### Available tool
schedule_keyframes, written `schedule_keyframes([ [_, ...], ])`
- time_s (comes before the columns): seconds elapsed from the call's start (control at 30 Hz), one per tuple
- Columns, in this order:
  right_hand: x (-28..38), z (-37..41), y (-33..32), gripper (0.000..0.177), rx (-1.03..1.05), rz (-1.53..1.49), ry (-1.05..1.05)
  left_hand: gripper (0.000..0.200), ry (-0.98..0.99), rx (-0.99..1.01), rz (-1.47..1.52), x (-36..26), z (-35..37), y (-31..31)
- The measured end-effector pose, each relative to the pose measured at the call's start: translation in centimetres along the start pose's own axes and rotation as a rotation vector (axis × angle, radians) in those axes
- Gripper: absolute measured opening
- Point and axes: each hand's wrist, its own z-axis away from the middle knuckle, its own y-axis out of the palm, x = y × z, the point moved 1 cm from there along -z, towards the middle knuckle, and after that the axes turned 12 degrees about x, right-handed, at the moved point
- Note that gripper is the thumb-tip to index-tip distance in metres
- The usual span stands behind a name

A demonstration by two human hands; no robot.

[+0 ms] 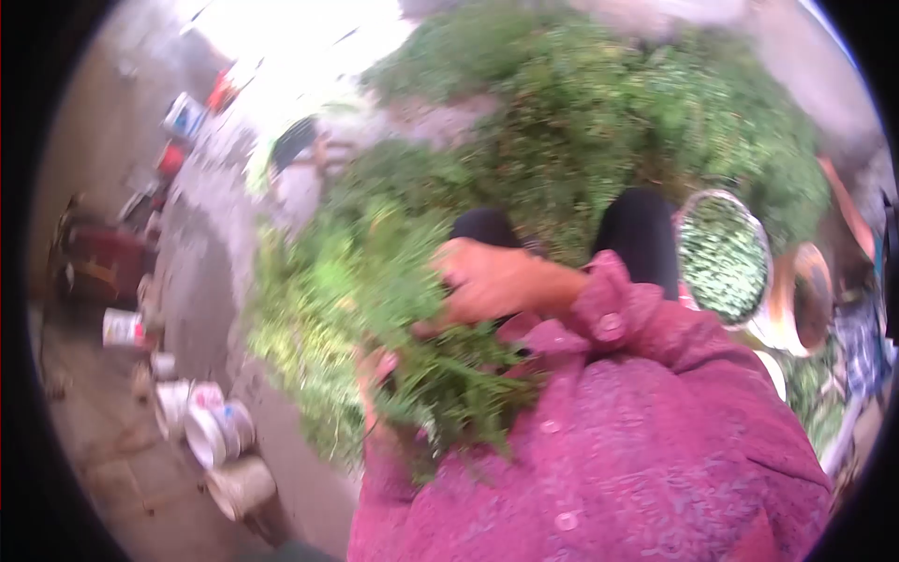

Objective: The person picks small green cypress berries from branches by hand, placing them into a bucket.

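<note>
A bunch of feathery green plants [459, 375] rests against my lap, its stems and leaves spilling over the front of my pink sleeves. My left hand [379, 368] is wrapped around the bunch from the left side, with most of its fingers covered by leaves. Above it, my right hand [487, 279] is closed, fingers curled down at the upper edge of the greens. Motion blur and foliage hide what its fingertips grip. A large heap of similar plants [599, 131] spreads around my knees.
To the right of my knee stands a bucket [769, 262] filled with small green pieces [719, 258]. Beside it is a pale container [801, 304]. Another person's arm [846, 204] shows at the far right. Several tubs [220, 434] lie along the left.
</note>
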Motion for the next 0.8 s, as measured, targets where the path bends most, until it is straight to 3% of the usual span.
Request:
schedule_keyframes([
  [0.07, 0.9, 1.1, -0.2, 0.026, -0.122, 0.18, 0.07, 0.043, -0.046, 0.128, 0.019, 1.3, -5.4, 5.6],
  [0.1, -1.9, 0.8, 0.2, 0.025, -0.28, 0.351, -0.18, 0.042, -0.062, 0.182, 0.019, 1.9, -7.1, 7.9],
  [0.13, -2.2, 0.8, 0.4, 0.025, -0.339, 0.542, -0.128, 0.042, -0.076, 0.23, 0.018, 2.1, -7.0, 9.1],
  [0.2, -1.2, 3.2, -0.4, 0.024, -0.489, 0.556, -0.066, 0.042, -0.099, 0.298, 0.012, 2.0, -9.4, 12.3],
  [0.27, -1.3, 6.0, -2.3, 0.024, -0.673, -0.274, 0.031, 0.042, -0.109, 0.321, -0.005, 2.5, -9.3, 15.4],
  [0.33, -2.0, 10.8, -4.3, 0.024, -0.91, -0.398, 0.003, 0.042, -0.09, 0.308, -0.031, 4.2, -13.0, 23.1],
  [0.4, -2.6, 16.9, -6.0, 0.024, -1.212, -0.336, 0.155, 0.042, -0.057, 0.28, -0.056, 4.8, -15.4, 28.4],
  [0.43, -5.3, 20.3, -6.8, 0.023, -1.404, -0.224, 0.223, 0.042, -0.042, 0.267, -0.068, 4.6, -15.1, 28.4],
  [0.5, -8.4, 29.0, -6.4, 0.018, -1.458, 0.428, 0.263, 0.041, -0.011, 0.237, -0.09, 3.7, -14.2, 26.3],
  [0.53, -8.3, 32.0, -6.0, 0.018, -1.686, -0.132, 0.261, 0.041, 0.0, 0.221, -0.101, 3.1, -13.4, 24.5],
  [0.6, -10.0, 38.0, -4.9, 0.021, -1.896, -0.054, 0.476, 0.041, 0.018, 0.193, -0.128, 1.7, -11.6, 20.1],
  [0.67, -12.2, 43.1, -4.3, 0.025, -1.92, 0.085, 0.704, 0.041, 0.05, 0.16, -0.154, 0.2, -10.1, 15.5],
  [0.73, -13.4, 45.7, -3.8, 0.03, -1.903, -0.023, 0.854, 0.041, 0.094, 0.118, -0.183, -1.2, -9.0, 11.8],
  [0.8, -11.9, 46.0, -3.7, 0.051, -1.638, 0.186, 1.22, 0.041, 0.166, 0.032, -0.221, -2.4, -7.5, 9.5],
])
